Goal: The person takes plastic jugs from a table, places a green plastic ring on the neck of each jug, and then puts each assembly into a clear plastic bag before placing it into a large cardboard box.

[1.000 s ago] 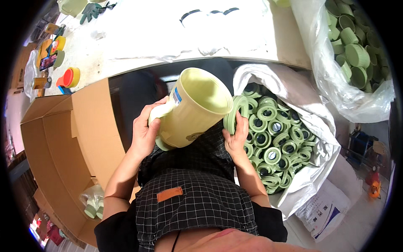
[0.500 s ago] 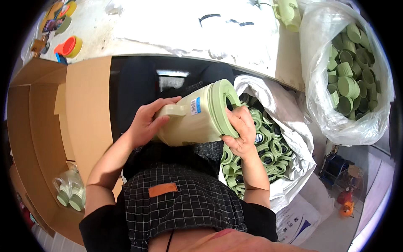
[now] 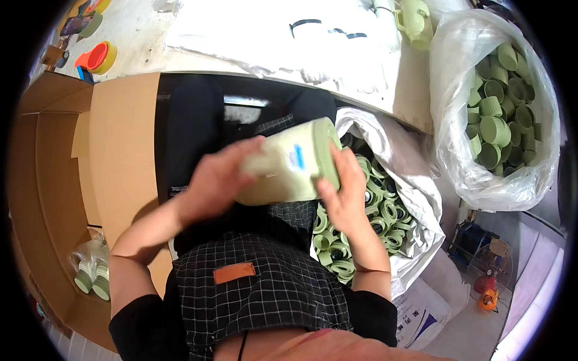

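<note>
A pale green thermos jug lies on its side above my lap, its broad darker green collar toward the right. My left hand is wrapped around the handle end, blurred by motion, and covers the handle. At the other end my right hand grips the collar, thumb on the near side and fingers over the rim. A blurred blue-and-white sticker shows on the jug's wall. From this angle the jug's mouth is hidden.
To my right stands a white sack of green ring-shaped parts, with a clear bag of green cups beyond. An open cardboard box at left holds bagged green-and-white items. Another green jug is on the white table.
The jug has turned in my hands, so its sticker sits farther right and its open mouth no longer shows. My right fingers have shifted from inside the mouth to the collar's rim.
</note>
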Demonstrator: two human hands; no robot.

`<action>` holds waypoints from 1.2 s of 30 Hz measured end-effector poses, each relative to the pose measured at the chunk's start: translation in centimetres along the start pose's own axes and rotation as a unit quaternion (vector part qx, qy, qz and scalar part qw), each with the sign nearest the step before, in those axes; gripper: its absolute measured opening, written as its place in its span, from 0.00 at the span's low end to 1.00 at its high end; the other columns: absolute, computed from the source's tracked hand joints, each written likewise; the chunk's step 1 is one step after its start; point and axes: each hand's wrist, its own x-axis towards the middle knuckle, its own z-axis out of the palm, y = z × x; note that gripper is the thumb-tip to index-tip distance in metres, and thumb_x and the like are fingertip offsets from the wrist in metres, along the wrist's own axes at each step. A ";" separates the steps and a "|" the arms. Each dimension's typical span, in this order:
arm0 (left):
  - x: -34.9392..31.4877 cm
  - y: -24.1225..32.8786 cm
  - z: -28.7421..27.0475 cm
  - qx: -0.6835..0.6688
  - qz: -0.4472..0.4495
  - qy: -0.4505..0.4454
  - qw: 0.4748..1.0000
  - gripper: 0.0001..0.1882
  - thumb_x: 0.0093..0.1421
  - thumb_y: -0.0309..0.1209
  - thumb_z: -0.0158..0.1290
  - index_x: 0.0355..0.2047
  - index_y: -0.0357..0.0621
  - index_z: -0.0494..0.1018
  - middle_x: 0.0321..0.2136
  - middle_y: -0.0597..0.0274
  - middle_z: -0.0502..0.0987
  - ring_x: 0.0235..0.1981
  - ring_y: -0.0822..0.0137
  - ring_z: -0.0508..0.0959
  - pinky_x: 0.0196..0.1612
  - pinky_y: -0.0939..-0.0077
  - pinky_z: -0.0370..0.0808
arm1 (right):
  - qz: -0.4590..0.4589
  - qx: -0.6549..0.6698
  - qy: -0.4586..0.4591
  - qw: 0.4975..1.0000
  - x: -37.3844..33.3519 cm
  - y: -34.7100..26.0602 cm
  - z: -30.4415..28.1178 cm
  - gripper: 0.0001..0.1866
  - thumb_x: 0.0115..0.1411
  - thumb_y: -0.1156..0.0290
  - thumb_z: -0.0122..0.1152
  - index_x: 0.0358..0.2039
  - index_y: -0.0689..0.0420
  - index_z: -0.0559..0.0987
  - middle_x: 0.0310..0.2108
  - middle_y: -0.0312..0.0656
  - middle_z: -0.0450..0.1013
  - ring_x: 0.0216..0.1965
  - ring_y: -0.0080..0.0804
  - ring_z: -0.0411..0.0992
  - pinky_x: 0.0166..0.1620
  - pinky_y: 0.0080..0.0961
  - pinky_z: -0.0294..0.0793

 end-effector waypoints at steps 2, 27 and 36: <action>1.1 -0.1 -1.8 0.001 -0.040 0.010 0.999 0.27 0.57 0.29 0.58 0.57 0.41 0.68 0.52 0.48 0.76 0.47 0.48 0.80 0.49 0.63 0.77 | -0.066 -0.015 0.004 0.998 -0.8 -0.3 -0.3 0.34 0.64 0.52 0.55 0.59 0.69 0.69 0.36 0.53 0.70 0.37 0.48 0.70 0.43 0.39 0.70; 26.2 -10.5 -8.8 0.232 -0.085 0.048 0.968 0.08 0.54 0.30 0.61 0.28 0.37 0.79 0.26 0.57 0.78 0.31 0.61 0.76 0.40 0.70 0.73 | 0.084 0.246 -0.049 0.964 3.9 6.6 0.1 0.38 0.61 0.53 0.56 0.66 0.61 0.62 0.59 0.49 0.65 0.62 0.42 0.62 0.66 0.34 0.54; 27.4 -11.1 -8.1 0.307 -0.052 0.047 0.949 0.13 0.61 0.35 0.52 0.33 0.36 0.78 0.29 0.53 0.80 0.32 0.61 0.79 0.41 0.69 0.74 | 0.073 0.433 0.008 0.899 7.3 7.5 -0.7 0.22 0.66 0.62 0.55 0.56 0.61 0.73 0.47 0.43 0.75 0.50 0.30 0.71 0.57 0.29 0.66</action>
